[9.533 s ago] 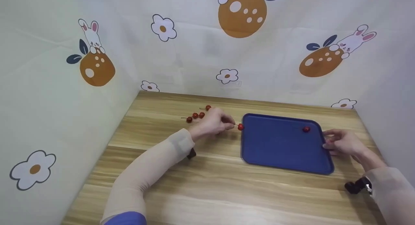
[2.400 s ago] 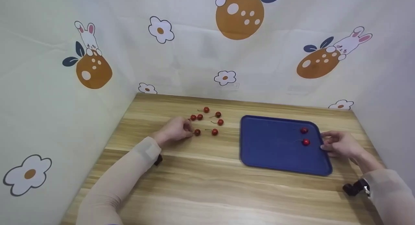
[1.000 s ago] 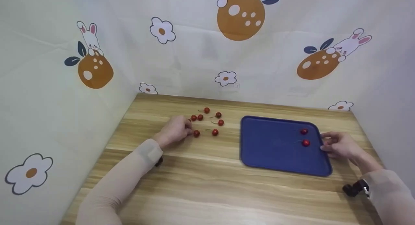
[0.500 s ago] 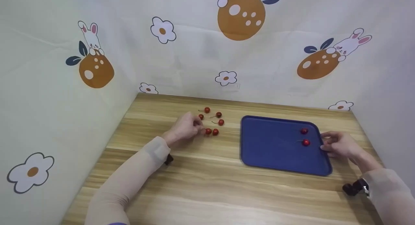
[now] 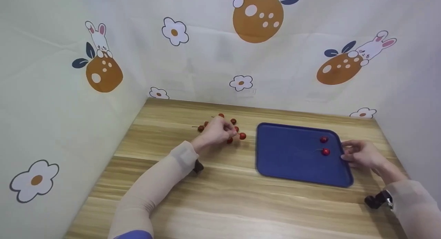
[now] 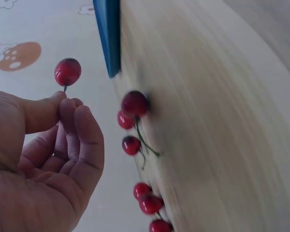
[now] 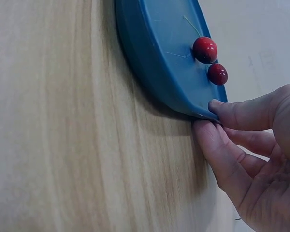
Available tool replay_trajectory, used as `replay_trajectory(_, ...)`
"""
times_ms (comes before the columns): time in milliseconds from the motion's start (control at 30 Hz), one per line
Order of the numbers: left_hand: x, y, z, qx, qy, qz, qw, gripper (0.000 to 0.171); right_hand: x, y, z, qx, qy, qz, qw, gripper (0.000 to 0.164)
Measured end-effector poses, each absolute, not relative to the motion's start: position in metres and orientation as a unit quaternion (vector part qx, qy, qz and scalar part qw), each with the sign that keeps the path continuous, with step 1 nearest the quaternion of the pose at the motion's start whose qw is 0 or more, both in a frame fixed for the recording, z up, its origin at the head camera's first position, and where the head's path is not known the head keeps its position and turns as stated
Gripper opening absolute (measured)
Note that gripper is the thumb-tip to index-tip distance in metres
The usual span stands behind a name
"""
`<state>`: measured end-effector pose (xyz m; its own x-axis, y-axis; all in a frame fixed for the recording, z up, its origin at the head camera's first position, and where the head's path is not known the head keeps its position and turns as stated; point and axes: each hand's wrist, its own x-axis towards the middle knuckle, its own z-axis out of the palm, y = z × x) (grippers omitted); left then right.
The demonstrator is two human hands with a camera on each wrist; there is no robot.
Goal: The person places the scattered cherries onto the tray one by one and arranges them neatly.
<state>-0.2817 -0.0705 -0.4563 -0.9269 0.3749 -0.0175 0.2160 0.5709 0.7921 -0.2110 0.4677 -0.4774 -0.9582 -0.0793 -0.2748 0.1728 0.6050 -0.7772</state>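
Between thumb and forefinger, my left hand [image 5: 216, 131] pinches the stem of a red cherry [image 5: 242, 136], which hangs above the table just left of the tray. In the left wrist view that cherry [image 6: 67, 72] stands out past the fingertips. My right hand [image 5: 366, 154] grips the right rim of the blue tray [image 5: 293, 156]; the right wrist view shows the thumb on top of the rim and fingers beneath. Two cherries, one of them a darker cherry [image 5: 324, 139], lie on the tray near its right side. Several more cherries [image 5: 201, 128] lie around and partly behind my left hand.
The wooden table [image 5: 220, 204] meets a patterned cloth wall [image 5: 203, 60] at the back and on both sides. A small black device [image 5: 377, 199] sits at the right wrist, another at the left wrist.
My left hand has taken a cherry by its stem from the table's left part, lifted it and carried it right towards the tray. The right hand has stayed on the rim.
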Motion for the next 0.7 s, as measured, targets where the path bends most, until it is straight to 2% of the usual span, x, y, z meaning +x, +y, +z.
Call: replay_trajectory(700, -0.263, 0.038, -0.446, 0.176, 0.836, 0.493, 0.163, 0.007, -0.211, 0.470, -0.478, 0.025, 0.884, -0.444, 0.143, 0.068)
